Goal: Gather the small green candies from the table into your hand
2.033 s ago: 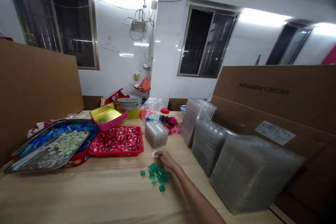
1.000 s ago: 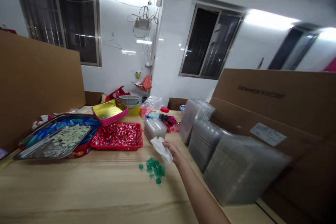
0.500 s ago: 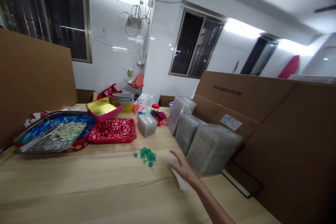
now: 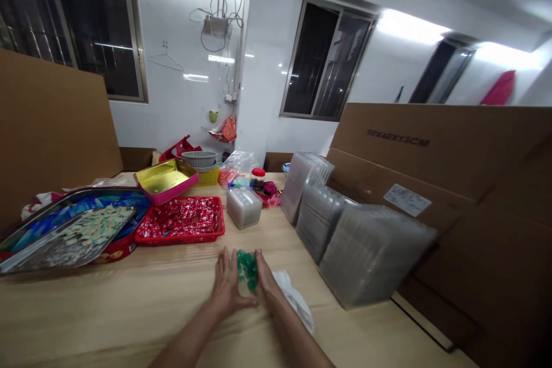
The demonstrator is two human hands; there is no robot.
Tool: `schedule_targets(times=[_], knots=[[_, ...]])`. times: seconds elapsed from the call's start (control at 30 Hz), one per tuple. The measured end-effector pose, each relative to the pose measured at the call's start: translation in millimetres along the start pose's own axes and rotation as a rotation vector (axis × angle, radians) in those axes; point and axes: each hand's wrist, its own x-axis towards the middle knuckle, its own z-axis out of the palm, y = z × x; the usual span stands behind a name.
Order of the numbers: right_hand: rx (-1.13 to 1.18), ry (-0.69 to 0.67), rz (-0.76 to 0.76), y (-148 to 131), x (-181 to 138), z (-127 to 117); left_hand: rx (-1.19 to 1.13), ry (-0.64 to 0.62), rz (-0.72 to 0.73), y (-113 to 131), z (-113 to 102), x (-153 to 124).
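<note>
Green candies (image 4: 247, 269) cupped between left hand (image 4: 226, 283), right hand (image 4: 266, 279)

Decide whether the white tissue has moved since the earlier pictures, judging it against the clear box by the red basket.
Yes. The white tissue now lies nearer the person, right of the green pieces, well away from the clear box it first lay beside.

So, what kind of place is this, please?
Probably a small packing workshop for sweets. A wooden table holds a red basket of wrapped candies, stacks of clear plastic boxes stand beside flat cardboard cartons, and both hands gather green candies.
</note>
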Motion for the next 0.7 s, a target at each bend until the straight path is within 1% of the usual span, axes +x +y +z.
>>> schedule_targets(times=[0.1, 0.17, 0.3, 0.37, 0.47, 0.6, 0.7], knots=[[0.127, -0.001, 0.070, 0.8, 8.0, -7.2, 0.003, -0.001, 0.057, 13.1, 13.5, 29.5], [0.190, 0.047, 0.064, 4.0, 10.0, -16.3, 0.017, 0.006, 0.107, 17.8, 20.0, 40.9], [0.269, 0.202, 0.016, 13.3, 7.2, -36.8, 0.065, 0.036, 0.226, 29.4, 24.3, 53.1], [0.300, 0.242, -0.001, 15.8, 4.4, -45.4, 0.085, 0.046, 0.279, 35.2, 24.8, 58.6], [0.379, 0.267, -0.005, 15.2, 2.3, -56.0, 0.078, 0.029, 0.339, 40.3, 27.6, 70.5], [0.415, 0.291, -0.025, 14.1, 2.4, -65.3, -0.021, 0.007, 0.343, 39.1, 36.1, 89.0], [0.311, 0.306, -0.063, 16.6, 3.8, -68.1, -0.172, 0.010, 0.292, 36.6, 42.2, 99.7]])
